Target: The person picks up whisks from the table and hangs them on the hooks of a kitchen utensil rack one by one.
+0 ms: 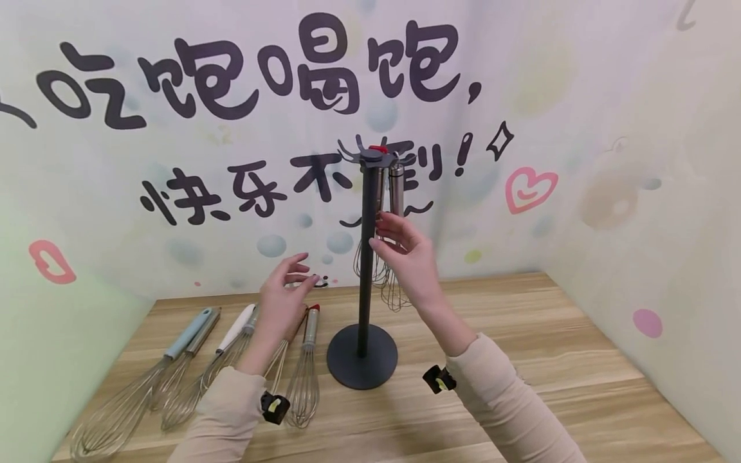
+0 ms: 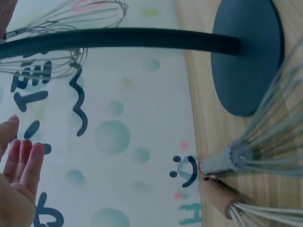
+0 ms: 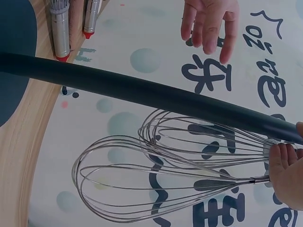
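A dark upright stand (image 1: 366,276) with a round base carries two steel whisks (image 3: 142,184) hanging from its hooked top (image 1: 370,156). Beside the pole, my right hand (image 1: 408,257) has its fingers bent loosely at the neck of the whisk nearer the pole (image 3: 208,137). A gap shows between thumb and fingers, and the fingertips are partly hidden. My left hand (image 1: 283,299) hovers left of the stand, fingers loosely bent, with nothing in it. Under it on the table lie a whisk with a red-tipped steel handle (image 1: 311,329) and a wooden-handled whisk (image 2: 220,196).
Further left on the wooden table (image 1: 463,399) lie a blue-handled whisk (image 1: 190,331), a steel-handled whisk (image 1: 204,331) and a white-handled whisk (image 1: 237,326). A printed wall (image 1: 278,128) with dark lettering stands behind the table, and side walls flank it.
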Tool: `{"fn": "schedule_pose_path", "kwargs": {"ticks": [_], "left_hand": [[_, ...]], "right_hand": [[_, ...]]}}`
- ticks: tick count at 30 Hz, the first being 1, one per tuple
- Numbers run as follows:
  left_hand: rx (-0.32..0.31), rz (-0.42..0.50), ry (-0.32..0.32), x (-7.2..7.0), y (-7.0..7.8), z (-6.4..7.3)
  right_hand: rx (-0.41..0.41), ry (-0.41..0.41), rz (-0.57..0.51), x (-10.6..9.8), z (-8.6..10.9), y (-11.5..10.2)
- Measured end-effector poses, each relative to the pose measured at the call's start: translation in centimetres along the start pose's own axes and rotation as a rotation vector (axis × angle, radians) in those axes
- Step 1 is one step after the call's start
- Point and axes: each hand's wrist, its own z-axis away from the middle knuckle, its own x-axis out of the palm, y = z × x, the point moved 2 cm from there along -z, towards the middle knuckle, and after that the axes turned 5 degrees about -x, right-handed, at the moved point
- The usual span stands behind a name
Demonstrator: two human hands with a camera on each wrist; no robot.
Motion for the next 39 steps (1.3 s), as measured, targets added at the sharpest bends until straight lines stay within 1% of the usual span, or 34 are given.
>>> {"fn": "schedule_pose_path", "kwargs": {"ticks": [2, 6, 12, 16, 18, 22, 25, 31, 33, 39], "left_hand": [[-0.009, -0.021, 0.007, -0.3, -0.4, -0.1], [-0.028, -0.029, 0.005, -0.6, -1.2, -0.2], [-0.071, -0.086, -0.027, -0.8, -2.7, -0.3], [-0.111, -0.140, -0.066, -0.6, -4.2, -0.4], [-0.131, -0.149, -0.083, -0.4, -4.9, -0.4], [-0.146, -0.179, -0.101, 0.1, -6.1, -0.2], [-0.142, -0.207, -0.113, 0.4, -6.5, 0.0], [-0.148, -0.215, -0.137, 1.2, -7.2, 0.3], [-0.153, -0.225, -0.139, 1.4, -7.6, 0.3], [-0.161, -0.243, -0.131, 2.0, -7.9, 0.2]], "right_hand": [[-0.002, 0.002, 0.001, 0.1, 0.1, 0.1], [-0.004, 0.014, 0.004, 0.5, 0.2, 0.3], [-0.032, 0.046, -0.007, 1.1, 0.3, 0.6], [-0.063, 0.083, -0.005, 1.6, 0.4, 0.9], [-0.083, 0.101, 0.000, 1.8, 0.4, 1.1], [-0.112, 0.132, 0.012, 2.1, 0.4, 1.4], [-0.123, 0.143, 0.009, 2.3, 0.4, 1.4], [-0.123, 0.148, -0.003, 2.5, 0.4, 1.3], [-0.119, 0.149, 0.010, 2.5, 0.4, 1.4], [-0.114, 0.150, 0.056, 2.3, 0.2, 1.6]]}}
